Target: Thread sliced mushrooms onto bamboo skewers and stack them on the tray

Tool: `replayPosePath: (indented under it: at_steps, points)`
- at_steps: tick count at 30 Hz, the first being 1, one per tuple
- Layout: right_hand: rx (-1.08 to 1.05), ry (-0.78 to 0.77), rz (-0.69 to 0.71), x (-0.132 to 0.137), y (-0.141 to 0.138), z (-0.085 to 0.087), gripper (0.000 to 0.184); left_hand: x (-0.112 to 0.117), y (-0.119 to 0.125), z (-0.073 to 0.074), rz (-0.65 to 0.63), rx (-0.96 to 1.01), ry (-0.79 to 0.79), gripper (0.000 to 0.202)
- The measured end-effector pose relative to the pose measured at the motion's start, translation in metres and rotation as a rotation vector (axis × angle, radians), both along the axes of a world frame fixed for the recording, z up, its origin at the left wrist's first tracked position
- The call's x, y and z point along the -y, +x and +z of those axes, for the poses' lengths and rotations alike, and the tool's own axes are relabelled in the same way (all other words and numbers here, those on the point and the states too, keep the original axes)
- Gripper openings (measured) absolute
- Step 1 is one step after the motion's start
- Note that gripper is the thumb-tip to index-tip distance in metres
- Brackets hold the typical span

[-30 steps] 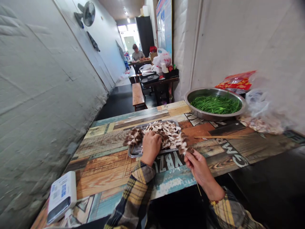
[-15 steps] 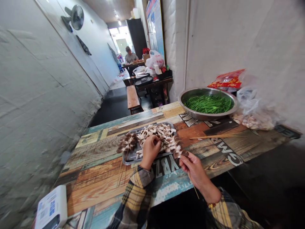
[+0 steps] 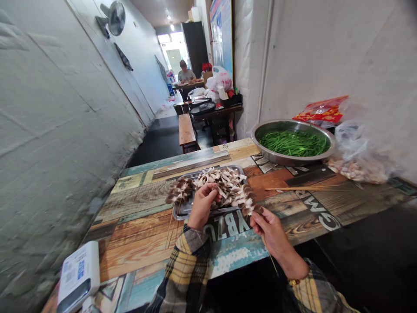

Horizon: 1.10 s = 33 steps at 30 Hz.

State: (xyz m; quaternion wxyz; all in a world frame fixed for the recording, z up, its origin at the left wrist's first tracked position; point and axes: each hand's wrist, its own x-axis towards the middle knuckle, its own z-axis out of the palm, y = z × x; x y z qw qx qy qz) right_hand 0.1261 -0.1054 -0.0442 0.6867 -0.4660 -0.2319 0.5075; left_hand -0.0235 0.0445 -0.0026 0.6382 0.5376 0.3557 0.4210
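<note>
My right hand (image 3: 272, 232) is closed around a thin wooden skewer (image 3: 274, 264). Grey-brown mushroom pieces (image 3: 245, 199) are threaded along its upper part, which leans over the tray's right edge. Over the middle of the metal tray (image 3: 185, 214), my left hand (image 3: 202, 205) pinches a pale mushroom piece (image 3: 220, 191) between thumb and fingers. Loose mushroom pieces (image 3: 224, 177) are heaped in the tray beyond it. At the tray's left side lie filled mushroom skewers (image 3: 179, 190), their bare stick ends (image 3: 170, 230) pointing toward me.
A steel basin (image 3: 293, 161) of green chives (image 3: 295, 143) stands at the back right, beside a clear plastic bag (image 3: 358, 163) and a red package (image 3: 322, 111). Bare skewers (image 3: 302, 188) lie in front. A white device (image 3: 80, 276) sits front left. Another person (image 3: 186, 74) sits far back.
The view has shifted, so the scene sits farther right. My left hand has turned slightly, and a pale mushroom piece now shows at its fingertips. My right hand keeps the skewer.
</note>
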Motion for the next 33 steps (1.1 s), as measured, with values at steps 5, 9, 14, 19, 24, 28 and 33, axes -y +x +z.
replayPosePath:
  at_steps: [5,9,14,19,24,28,33]
  points:
    - [0.045,-0.008,0.006,0.0,0.0,-0.001,0.034,0.002,-0.001,0.002,-0.01,0.03,-0.015,0.021]
    - [0.082,-0.011,0.08,0.002,-0.002,0.001,0.034,0.005,0.0,0.004,-0.037,0.099,-0.04,0.022]
    - [0.137,-0.035,0.092,0.002,-0.005,0.002,0.036,0.008,0.004,0.007,-0.058,0.123,-0.053,0.022]
    - [0.163,-0.043,0.105,0.0,-0.005,-0.002,0.036,0.01,0.004,0.006,-0.06,0.102,-0.041,0.023]
    - [0.179,-0.049,0.097,0.0,-0.005,-0.003,0.036,0.008,0.004,0.003,-0.08,0.107,-0.053,0.024]
    - [0.184,-0.045,0.079,0.0,-0.006,0.0,0.037,0.006,0.007,0.0,-0.047,0.091,-0.09,0.031]
    - [0.185,-0.047,0.069,0.0,-0.006,0.0,0.037,0.005,0.006,-0.004,-0.039,0.026,-0.021,0.025]
